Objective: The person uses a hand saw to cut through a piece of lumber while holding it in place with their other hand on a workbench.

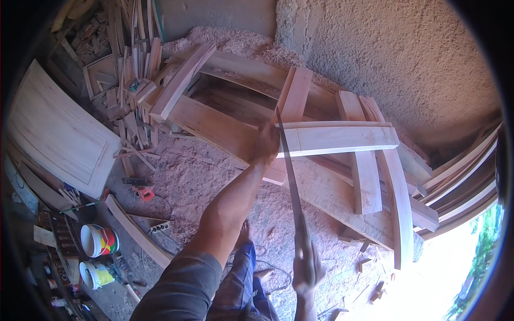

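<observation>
A long hand saw (pixel 291 179) runs away from me, its blade crossing the left end of a pale wooden beam (pixel 342 138). My right hand (pixel 308 270), low in the view, is closed round the saw's handle. At the beam's left end, just left of the blade, my left hand (pixel 267 142) presses and grips the wood; its fingertips are partly hidden. Beneath the beam, a reddish wooden piece (pixel 296 96) and another crosspiece (pixel 366 182) lie over long wide planks (pixel 217 125).
Wood offcuts (pixel 115 96) pile up at the far left beside a carved panel (pixel 64 128). Two paint buckets (pixel 99 241), a red power tool (pixel 143 193) and a socket strip (pixel 159 227) sit on the shaving-covered floor. A rough wall (pixel 391 59) stands behind; curved boards (pixel 466 171) are stacked right.
</observation>
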Available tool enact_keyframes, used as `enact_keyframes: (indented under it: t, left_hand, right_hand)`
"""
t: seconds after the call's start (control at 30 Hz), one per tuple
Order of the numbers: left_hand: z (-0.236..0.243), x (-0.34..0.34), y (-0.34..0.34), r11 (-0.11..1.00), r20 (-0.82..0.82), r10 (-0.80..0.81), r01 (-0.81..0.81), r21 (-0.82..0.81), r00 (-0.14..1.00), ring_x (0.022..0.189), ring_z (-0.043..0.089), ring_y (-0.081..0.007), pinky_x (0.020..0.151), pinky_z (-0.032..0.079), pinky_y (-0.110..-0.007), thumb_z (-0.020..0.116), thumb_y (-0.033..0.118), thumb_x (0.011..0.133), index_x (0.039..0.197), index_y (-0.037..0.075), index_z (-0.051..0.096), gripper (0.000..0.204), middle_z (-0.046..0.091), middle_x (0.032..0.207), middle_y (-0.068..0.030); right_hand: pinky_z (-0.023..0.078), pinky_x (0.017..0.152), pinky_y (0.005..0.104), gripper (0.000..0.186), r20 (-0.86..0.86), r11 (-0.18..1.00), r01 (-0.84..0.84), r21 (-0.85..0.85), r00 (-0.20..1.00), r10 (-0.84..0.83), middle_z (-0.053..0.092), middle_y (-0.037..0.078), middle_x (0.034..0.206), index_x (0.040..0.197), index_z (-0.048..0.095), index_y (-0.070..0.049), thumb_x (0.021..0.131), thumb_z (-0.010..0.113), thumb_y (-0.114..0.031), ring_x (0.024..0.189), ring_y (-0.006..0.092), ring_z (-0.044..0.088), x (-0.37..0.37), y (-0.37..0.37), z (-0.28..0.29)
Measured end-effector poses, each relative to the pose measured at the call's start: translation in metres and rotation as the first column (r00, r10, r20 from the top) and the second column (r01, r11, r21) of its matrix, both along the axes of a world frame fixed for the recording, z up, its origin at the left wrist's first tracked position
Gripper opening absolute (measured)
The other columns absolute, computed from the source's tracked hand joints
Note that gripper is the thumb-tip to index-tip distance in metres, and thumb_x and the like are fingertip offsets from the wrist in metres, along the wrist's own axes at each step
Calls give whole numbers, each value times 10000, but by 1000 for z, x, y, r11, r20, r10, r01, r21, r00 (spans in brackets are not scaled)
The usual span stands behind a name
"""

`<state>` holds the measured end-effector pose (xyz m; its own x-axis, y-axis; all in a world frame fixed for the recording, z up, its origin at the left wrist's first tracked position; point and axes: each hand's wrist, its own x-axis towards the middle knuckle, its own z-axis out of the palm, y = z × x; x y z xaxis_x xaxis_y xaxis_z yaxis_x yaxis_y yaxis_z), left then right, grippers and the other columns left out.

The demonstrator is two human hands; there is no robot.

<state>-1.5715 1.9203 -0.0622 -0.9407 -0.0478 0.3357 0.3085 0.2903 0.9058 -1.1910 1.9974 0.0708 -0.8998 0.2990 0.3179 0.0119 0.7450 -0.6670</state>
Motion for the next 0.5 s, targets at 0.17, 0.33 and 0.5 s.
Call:
enact_keyframes:
  t: [0.17,0.33,0.5]
  left_hand:
    - [15,3,1,993,17,65,-63,-97,998,944,590,-397,856,461,-492,558,169,971,950,8,577,163,611,986,-209]
    - [-4,-1,-9,999,-16,6,-7,-50,1000,934,587,-396,851,466,-466,548,179,980,972,15,595,171,595,1005,-208]
    - [6,5,5,999,65,39,-38,-18,997,983,602,-353,861,467,-461,583,256,967,944,11,612,248,618,987,-212]
  right_hand:
    - [576,819,380,414,-55,962,-13,-274,998,-2,689,225,1221,1323,623,-46,909,635,-61,1025,380,714,-98,1,-7]
    - [589,584,364,478,-1,993,16,116,1000,-16,704,252,1207,1297,630,60,822,631,7,867,334,761,89,-2,-42]
    - [575,616,372,498,-46,996,9,-86,999,-13,715,234,1144,1356,600,-6,865,669,-56,768,332,734,-32,3,-18]
